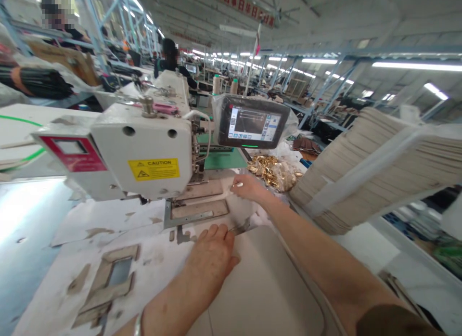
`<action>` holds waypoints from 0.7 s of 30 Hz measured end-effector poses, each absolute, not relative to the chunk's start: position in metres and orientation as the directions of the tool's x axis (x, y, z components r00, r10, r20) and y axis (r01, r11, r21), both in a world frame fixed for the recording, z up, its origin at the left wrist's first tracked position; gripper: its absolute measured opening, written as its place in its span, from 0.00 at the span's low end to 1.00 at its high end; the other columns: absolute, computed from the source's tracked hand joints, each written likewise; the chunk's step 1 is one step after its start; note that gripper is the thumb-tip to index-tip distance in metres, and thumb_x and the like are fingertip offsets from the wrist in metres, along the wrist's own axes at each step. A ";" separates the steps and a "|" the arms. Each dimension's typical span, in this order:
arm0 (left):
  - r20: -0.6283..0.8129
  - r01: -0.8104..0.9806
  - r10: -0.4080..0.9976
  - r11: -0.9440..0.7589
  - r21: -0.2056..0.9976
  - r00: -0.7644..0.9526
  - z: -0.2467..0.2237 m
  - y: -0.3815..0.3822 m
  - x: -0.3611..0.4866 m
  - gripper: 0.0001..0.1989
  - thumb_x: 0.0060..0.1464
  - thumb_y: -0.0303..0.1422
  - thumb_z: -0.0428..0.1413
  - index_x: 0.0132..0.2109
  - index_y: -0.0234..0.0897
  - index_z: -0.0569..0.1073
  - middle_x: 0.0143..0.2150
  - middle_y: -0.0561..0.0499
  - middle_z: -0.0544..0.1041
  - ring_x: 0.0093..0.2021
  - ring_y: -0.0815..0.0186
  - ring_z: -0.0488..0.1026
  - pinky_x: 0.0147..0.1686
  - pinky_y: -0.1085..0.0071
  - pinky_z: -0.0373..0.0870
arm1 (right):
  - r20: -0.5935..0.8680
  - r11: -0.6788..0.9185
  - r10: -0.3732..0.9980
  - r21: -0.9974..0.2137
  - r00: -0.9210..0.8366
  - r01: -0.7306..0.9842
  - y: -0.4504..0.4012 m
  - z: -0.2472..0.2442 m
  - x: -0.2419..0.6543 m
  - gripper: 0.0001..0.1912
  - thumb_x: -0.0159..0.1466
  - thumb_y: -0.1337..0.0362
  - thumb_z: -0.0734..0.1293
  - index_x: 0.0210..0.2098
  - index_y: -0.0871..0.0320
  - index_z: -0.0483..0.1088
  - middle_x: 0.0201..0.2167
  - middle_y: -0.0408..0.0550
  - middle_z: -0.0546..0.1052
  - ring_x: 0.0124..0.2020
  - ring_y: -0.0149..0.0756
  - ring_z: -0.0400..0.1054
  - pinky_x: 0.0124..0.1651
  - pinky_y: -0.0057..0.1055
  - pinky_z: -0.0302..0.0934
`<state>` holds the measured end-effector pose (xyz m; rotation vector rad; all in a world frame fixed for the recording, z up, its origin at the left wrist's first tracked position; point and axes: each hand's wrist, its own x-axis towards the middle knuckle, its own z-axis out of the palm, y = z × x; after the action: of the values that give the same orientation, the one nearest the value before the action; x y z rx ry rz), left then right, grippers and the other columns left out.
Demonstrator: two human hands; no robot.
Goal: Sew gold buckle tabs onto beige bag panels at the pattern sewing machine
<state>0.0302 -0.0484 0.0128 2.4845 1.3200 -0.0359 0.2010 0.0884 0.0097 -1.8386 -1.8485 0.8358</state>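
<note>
From the head camera, a person is working at a white computer sewing machine [140,153] with a yellow caution label [154,169] on its front. The person's right hand [250,188] is reaching in just in front of the machine's needle area. Its fingers are drawn close together, maybe pinching something small and white, but I cannot tell for sure. The left hand [211,253] is lying spread and pressing down, nearer to the person than the machine is. It is resting on a beige panel [260,288], which is lying flat in front of the machine. A shiny metal bit [240,227] is sitting by the left fingers, but it is too small to name.

A metal-edged sewing plate [199,210] is lying just below the machine. To the right of the machine, a bag of gold metal pieces [274,172] is sitting, and a tall stack of beige panels [371,167] is leaning farther right. A touch screen [251,121] is glowing above them.

Fingers could get hurt if they slide under the needle while the machine is running. The panel could also slip out of place if the left hand lifts.
</note>
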 end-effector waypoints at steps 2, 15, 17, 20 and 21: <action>-0.151 0.805 0.801 -0.532 0.264 0.579 0.012 -0.050 0.032 0.12 0.55 0.29 0.55 0.47 0.34 0.72 0.49 0.41 0.74 0.53 0.50 0.69 0.53 0.53 0.67 | 0.016 0.073 0.997 -0.593 -0.079 0.802 0.089 0.027 0.221 0.04 0.54 0.69 0.69 0.25 0.58 0.68 0.27 0.42 0.73 0.35 0.32 0.68 0.36 0.23 0.59; -0.107 0.705 0.712 -0.641 0.303 0.694 0.001 -0.065 0.038 0.23 0.53 0.16 0.38 0.44 0.37 0.72 0.43 0.44 0.77 0.46 0.60 0.75 0.46 0.63 0.72 | -0.121 -0.072 0.984 -0.942 -0.134 0.328 0.020 0.072 0.293 0.13 0.47 0.62 0.71 0.26 0.58 0.63 0.21 0.35 0.66 0.22 0.26 0.58 0.26 0.22 0.51; -0.114 0.703 0.707 -0.648 0.293 0.698 0.005 -0.065 0.038 0.22 0.53 0.16 0.38 0.43 0.37 0.72 0.42 0.44 0.77 0.46 0.60 0.76 0.45 0.62 0.73 | -0.102 -0.049 0.986 -0.931 -0.130 0.362 0.011 0.076 0.297 0.12 0.48 0.61 0.71 0.26 0.58 0.64 0.21 0.36 0.65 0.23 0.26 0.58 0.26 0.22 0.51; -0.088 0.705 0.714 -0.650 0.285 0.694 0.006 -0.065 0.037 0.20 0.54 0.17 0.38 0.43 0.37 0.71 0.40 0.45 0.77 0.44 0.59 0.76 0.44 0.61 0.73 | -0.069 -0.027 0.995 -0.893 -0.077 0.450 -0.009 0.086 0.309 0.12 0.49 0.59 0.71 0.26 0.57 0.64 0.21 0.37 0.64 0.22 0.26 0.57 0.25 0.24 0.50; -0.075 0.706 0.719 -0.648 0.284 0.691 0.005 -0.065 0.036 0.20 0.54 0.18 0.39 0.43 0.37 0.71 0.40 0.45 0.77 0.44 0.59 0.76 0.43 0.61 0.73 | -0.051 -0.021 0.998 -0.870 -0.048 0.492 -0.020 0.090 0.316 0.12 0.50 0.58 0.71 0.25 0.57 0.65 0.21 0.37 0.65 0.22 0.27 0.57 0.25 0.25 0.51</action>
<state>0.0363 -0.0652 0.0049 2.6119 1.1301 0.0642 0.3159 -0.0203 0.0901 -1.5802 -1.6089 0.9940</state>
